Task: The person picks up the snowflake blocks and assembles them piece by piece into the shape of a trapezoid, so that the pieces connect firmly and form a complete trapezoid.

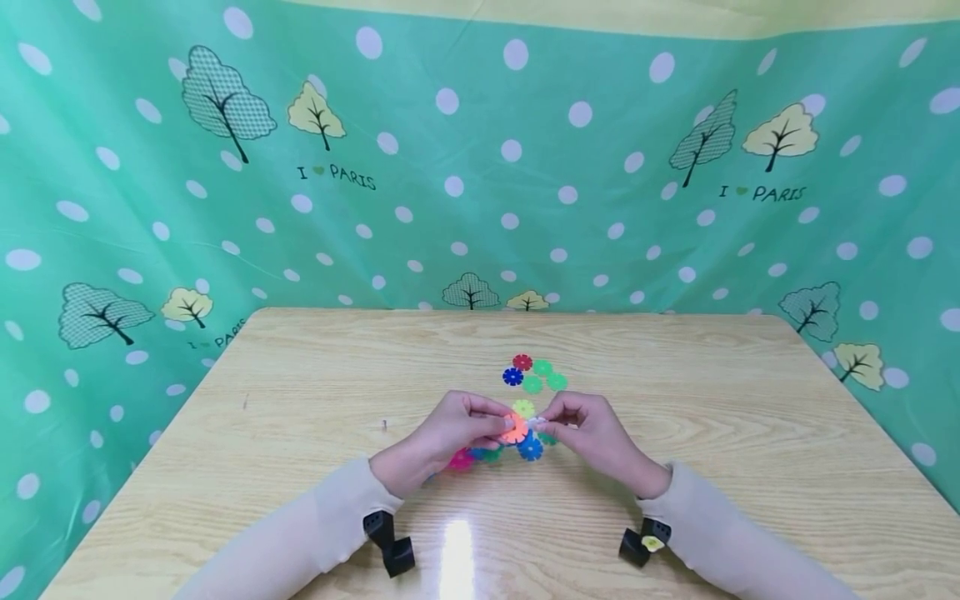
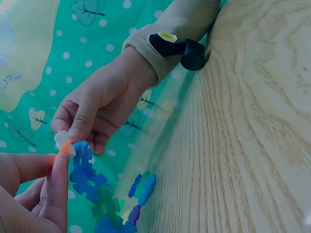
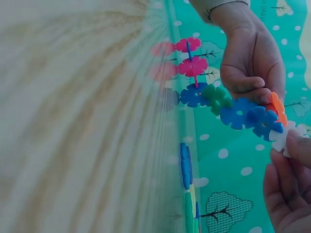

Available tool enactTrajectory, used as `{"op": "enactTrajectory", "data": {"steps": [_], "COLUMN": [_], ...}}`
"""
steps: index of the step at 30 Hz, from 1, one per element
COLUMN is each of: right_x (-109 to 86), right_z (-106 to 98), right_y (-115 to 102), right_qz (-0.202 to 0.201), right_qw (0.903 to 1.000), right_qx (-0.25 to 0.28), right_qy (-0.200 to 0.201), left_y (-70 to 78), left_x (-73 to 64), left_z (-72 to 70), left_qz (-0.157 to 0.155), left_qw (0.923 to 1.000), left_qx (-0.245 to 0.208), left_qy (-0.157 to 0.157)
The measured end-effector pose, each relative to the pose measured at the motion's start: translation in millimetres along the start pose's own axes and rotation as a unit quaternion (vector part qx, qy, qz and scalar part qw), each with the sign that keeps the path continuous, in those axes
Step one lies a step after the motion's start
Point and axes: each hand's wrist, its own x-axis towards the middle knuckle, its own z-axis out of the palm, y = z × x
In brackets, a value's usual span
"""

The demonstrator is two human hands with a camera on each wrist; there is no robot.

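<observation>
My left hand (image 1: 459, 427) pinches an orange notched plastic disc (image 1: 515, 430) between thumb and fingers. Opposite it, my right hand (image 1: 596, 433) pinches a white notched disc (image 3: 282, 139) by its edge. In the right wrist view the orange and white discs meet at the end of a chain of interlocked discs. That chain runs through blue discs (image 3: 238, 114) and a green disc (image 3: 216, 98) to pink discs (image 3: 193, 66) at its far end. From the head view, my left hand hides part of the chain.
Loose discs lie on the wooden table (image 1: 300, 367) beyond my hands: a red disc (image 1: 522, 362), a dark blue disc (image 1: 513, 377) and several green discs (image 1: 557, 381). A yellow-green disc (image 1: 522, 407) sits nearer. Behind the table hangs a green dotted cloth (image 1: 480, 167).
</observation>
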Motion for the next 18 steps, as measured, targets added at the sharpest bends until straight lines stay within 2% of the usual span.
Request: {"op": "enactTrajectory", "data": {"steps": [6,12,18], "right_x": [-0.6,-1.2,-0.7], "right_z": [1.7,4.4,1.6], "right_y": [-7.9,-4.2,-5.0], "right_qz": [-0.023,-0.050,-0.037], "right_qw": [0.9996,0.9983,0.9989], "right_qx": [-0.008,-0.018,-0.024], "right_qy": [0.015,0.024,0.013], "left_y": [-0.4,-1.8,0.3], "left_x": [2.1,3.5,5.5], "left_z": [2.9,4.6,2.1], "left_qz": [0.004,0.006,0.001], "left_qw": [0.9998,0.9997,0.9998], "left_qx": [-0.018,-0.024,-0.012], "left_qy": [-0.003,-0.003,-0.017]}}
